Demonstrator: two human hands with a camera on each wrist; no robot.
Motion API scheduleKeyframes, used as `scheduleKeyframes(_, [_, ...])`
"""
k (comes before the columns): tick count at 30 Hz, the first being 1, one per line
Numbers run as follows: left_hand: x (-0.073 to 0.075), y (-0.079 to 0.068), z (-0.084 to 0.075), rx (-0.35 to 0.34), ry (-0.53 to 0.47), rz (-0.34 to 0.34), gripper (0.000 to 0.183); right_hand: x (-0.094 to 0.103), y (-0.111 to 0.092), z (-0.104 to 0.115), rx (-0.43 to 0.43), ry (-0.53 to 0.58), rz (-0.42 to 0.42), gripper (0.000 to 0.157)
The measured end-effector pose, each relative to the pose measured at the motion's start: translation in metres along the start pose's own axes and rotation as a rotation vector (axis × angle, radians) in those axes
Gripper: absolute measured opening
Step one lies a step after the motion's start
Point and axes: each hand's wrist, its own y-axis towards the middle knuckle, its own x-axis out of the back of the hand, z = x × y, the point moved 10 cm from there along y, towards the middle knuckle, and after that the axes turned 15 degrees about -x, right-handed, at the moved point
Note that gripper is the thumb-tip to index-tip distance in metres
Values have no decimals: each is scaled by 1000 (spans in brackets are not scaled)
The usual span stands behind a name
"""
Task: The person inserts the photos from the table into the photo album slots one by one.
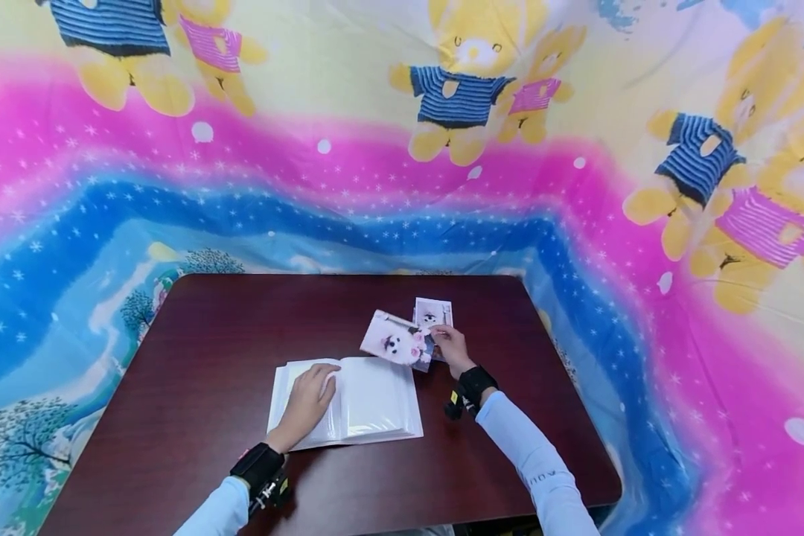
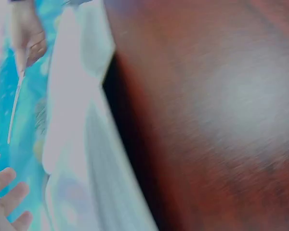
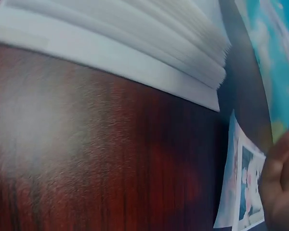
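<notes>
A photo album (image 1: 378, 398) with clear sleeve pages lies spread on the table. Over its left page is my left hand (image 1: 311, 394), fingers relaxed near the middle fold and holding nothing. My right hand (image 1: 452, 348) pinches a photo (image 1: 385, 339) of a white fluffy animal with pink flowers by its right edge, at the album's upper right corner. In the left wrist view this photo (image 2: 15, 108) appears edge-on below the right hand (image 2: 29, 41). Another photo (image 1: 434, 307) lies behind it on the table, partly covered. The right wrist view shows photos (image 3: 250, 187) beside the right hand (image 3: 282, 180).
The dark reddish-brown table (image 1: 194, 387) has rounded corners. A patterned cloth (image 1: 348, 186) with bears hangs around its back and sides. Each wrist wears a black strap (image 1: 476, 383) with a small camera. The album's thick page edges (image 3: 183, 48) show in the right wrist view.
</notes>
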Motion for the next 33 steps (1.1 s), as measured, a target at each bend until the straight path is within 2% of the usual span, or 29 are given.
scheduleKeyframes(5, [13,4,21,176,-108,-47,21,-41,-15,5,81,-222,274,27])
scheduleKeyframes(9, [13,4,27,262,-201,-55,20,-69,-31,8,155,-390,462,26])
scheduleKeyframes(11, [7,4,25,276,-255,-19,20,-81,-39,7,178,-453,530,25])
scheduleKeyframes(14, [-9,4,14,257,-330,110,21,-96,-48,5,201,-510,621,23])
scheduleKeyframes(18, [-33,2,-4,191,-410,315,24,-111,-56,1,215,-570,686,21])
scheduleKeyframes(21, [-43,1,-14,153,-459,392,23,-115,-59,0,226,-603,694,21])
scheduleKeyframes(23, [-45,1,-16,143,-477,405,22,-117,-59,0,222,-609,695,22])
scheduleKeyframes(27, [-43,2,-16,122,-446,383,23,-115,-58,-1,196,-604,678,24])
scheduleKeyframes(33, [-33,4,-8,137,-377,290,21,-106,-52,-2,128,-478,636,35])
